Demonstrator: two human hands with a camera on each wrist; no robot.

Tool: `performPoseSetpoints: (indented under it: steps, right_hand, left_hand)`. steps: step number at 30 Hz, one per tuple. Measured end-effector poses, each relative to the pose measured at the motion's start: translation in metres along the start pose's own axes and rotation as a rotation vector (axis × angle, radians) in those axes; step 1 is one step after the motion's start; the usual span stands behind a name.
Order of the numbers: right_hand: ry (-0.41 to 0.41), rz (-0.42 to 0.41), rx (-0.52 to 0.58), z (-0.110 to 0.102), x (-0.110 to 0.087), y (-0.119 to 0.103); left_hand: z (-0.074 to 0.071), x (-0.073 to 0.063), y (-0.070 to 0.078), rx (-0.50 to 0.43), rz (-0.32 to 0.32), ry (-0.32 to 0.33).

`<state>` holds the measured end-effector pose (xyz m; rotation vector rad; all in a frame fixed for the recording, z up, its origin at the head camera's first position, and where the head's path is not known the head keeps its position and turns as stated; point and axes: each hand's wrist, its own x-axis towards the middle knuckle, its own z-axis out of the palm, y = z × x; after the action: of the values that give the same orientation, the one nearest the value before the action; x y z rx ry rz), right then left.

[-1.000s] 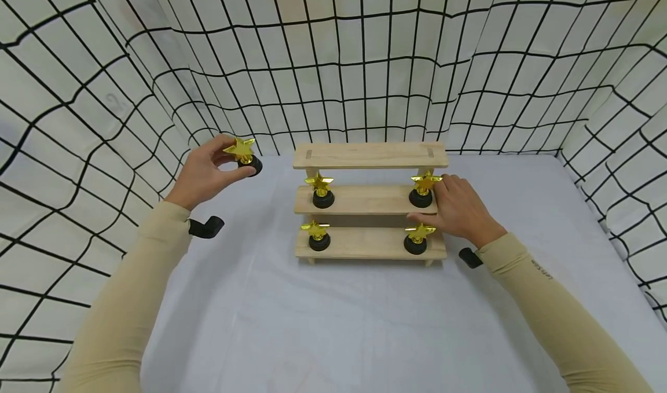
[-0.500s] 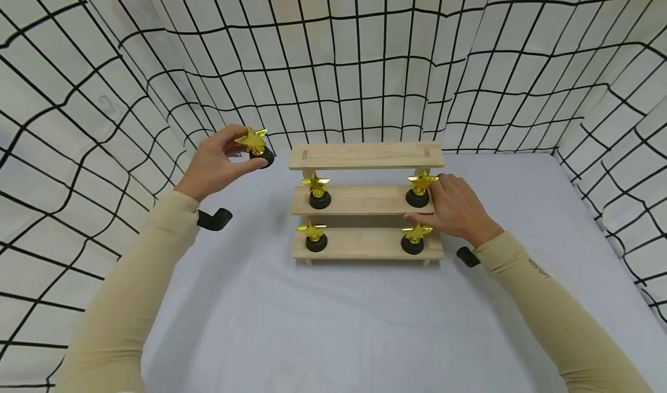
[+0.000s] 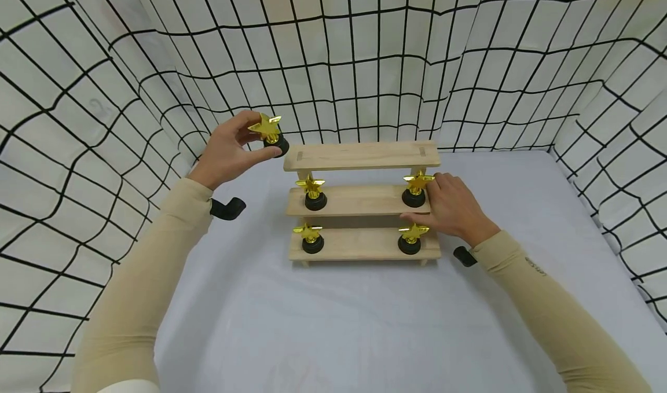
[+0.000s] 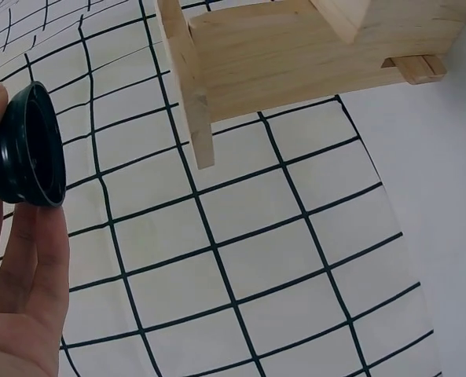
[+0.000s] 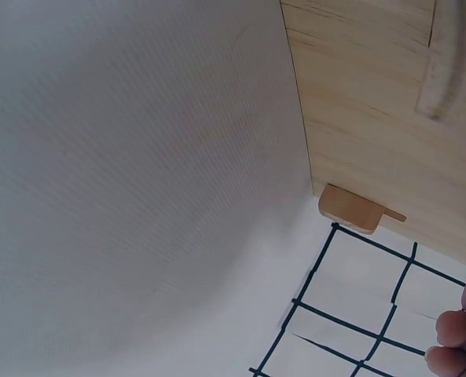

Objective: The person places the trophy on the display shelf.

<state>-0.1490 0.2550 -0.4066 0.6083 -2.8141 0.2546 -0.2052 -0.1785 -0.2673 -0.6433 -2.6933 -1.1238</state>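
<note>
My left hand [image 3: 229, 153] pinches a gold star trophy [image 3: 268, 131] by its round black base, in the air by the top-left corner of a wooden three-tier shelf [image 3: 362, 157]. Seen from the left wrist, the hollow underside of that base [image 4: 36, 149] faces the shelf's side, a gap between them. With my right hand [image 3: 455, 208] I grip the shelf's right side, thumb along the middle tier; the fingers' far ends are partly hidden. Two trophies stand upright on the middle tier, a left one [image 3: 315, 193] and a right one [image 3: 415, 190]; two more [image 3: 312, 240] stand on the bottom tier.
A white cloth [image 3: 333, 323] covers the table. Black wire grid [image 3: 365, 63] with white behind it rises at the back and both sides. In the right wrist view, the shelf's wooden side panel [image 5: 366, 118] stands on the cloth.
My left hand has carried the trophy rightward and upward, closer to the shelf's top tier. The right hand keeps its hold on the shelf; the view has shifted slightly.
</note>
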Motion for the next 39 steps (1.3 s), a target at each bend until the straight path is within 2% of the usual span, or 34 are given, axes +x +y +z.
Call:
performPoseSetpoints:
  steps: [11,24,32,39]
  right_hand:
    - [0.009,-0.016,-0.023,-0.001,0.0,-0.001]
    - [0.009,-0.014,-0.033,0.002,-0.001,-0.002]
    - [0.039,-0.032,-0.042,0.001,-0.001,0.0]
    - [0.031,-0.025,-0.034,0.002,-0.001,0.001]
  left_hand:
    - [0.011,0.017,0.016,-0.024,0.055,-0.001]
    - [0.03,0.036,0.032,-0.077,0.086,-0.059]
    - [0.047,0.045,0.035,-0.108,0.086,-0.098]
    - [0.06,0.048,0.034,-0.138,0.077,-0.147]
